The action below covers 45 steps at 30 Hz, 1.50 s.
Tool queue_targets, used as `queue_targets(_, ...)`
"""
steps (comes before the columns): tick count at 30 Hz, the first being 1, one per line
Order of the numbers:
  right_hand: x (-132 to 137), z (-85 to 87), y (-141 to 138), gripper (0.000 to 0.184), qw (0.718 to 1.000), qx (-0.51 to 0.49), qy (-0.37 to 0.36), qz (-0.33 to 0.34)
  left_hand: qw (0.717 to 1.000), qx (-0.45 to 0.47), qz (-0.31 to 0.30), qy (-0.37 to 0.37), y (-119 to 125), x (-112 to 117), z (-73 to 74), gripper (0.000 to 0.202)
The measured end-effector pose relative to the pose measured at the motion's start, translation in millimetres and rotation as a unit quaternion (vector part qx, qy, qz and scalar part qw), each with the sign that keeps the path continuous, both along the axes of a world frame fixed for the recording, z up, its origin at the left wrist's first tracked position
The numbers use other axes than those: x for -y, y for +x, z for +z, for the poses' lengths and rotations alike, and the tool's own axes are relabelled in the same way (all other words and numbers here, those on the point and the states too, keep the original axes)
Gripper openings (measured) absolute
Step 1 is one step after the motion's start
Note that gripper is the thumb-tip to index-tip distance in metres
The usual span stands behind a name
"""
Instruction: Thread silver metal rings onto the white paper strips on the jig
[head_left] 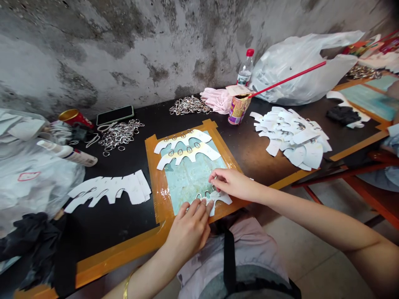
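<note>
Card cutout [223, 197] at surface [118, 220] front edge: left hand [190, 226] flat, pinning it; right hand [232, 182] pinching ring [214, 189]; likely flimsy, light, so hold edges.

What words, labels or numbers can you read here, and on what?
None reads clearly.
Water bottle label: too blurred.
Paper cup print: too small.
White tube print: too small.
Red mark on the plastic bag: no legible letters.
White card touched by the left hand and right hand: blank.
</note>
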State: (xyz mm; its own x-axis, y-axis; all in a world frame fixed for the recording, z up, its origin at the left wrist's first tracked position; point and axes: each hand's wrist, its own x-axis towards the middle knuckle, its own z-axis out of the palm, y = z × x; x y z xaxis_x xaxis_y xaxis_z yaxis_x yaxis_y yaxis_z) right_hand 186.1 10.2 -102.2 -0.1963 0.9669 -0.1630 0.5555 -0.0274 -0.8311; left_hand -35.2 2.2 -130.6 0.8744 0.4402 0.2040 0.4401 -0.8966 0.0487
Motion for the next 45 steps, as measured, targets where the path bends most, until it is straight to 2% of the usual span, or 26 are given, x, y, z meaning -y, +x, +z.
queue_targets(3, 2, -7.7, -2, 0.018, 0.994, 0.081, 0.066, 0.039, 1.0, -0.007, 0.0, -0.003, 0, 0, 0.0, 0.045)
queue_targets(6, 5, -15.2, -5, 0.014, 0.987, 0.11, 0.099, 0.067, 1.0, -0.011, 0.0, -0.005, 0, 1, 1.0, 0.045)
queue_targets(13, 12, -13.3, -3, 0.015, 0.985, 0.131, 0.107, 0.03, 1.0, -0.005, 0.003, -0.001, -1, 1, -0.6, 0.045)
queue_targets(20, 25, -26.4, -16, 0.02, 0.97, 0.206, 0.128, 0.028, 1.0, -0.008, 0.006, 0.001, 0, 2, -0.6, 0.044)
queue_targets(27, 19, -15.7, -25, 0.006, 0.963, 0.246, 0.106, 0.042, 1.0, -0.007, 0.002, 0.009, 2, 2, -0.6, 0.044)
queue_targets(31, 22, -11.4, -35, 0.01, 0.95, 0.282, 0.126, 0.052, 1.0, 0.003, 0.002, 0.007, 1, 2, -0.1, 0.036)
queue_targets(40, 23, -15.0, -29, 0.005, 0.976, 0.189, 0.1, 0.042, 1.0, 0.0, -0.001, 0.0, 0, 1, -1.5, 0.042)
queue_targets(45, 17, -14.6, -21, 0.016, 0.994, 0.088, 0.057, 0.027, 1.0, -0.001, -0.003, -0.009, 0, 0, -0.9, 0.045)
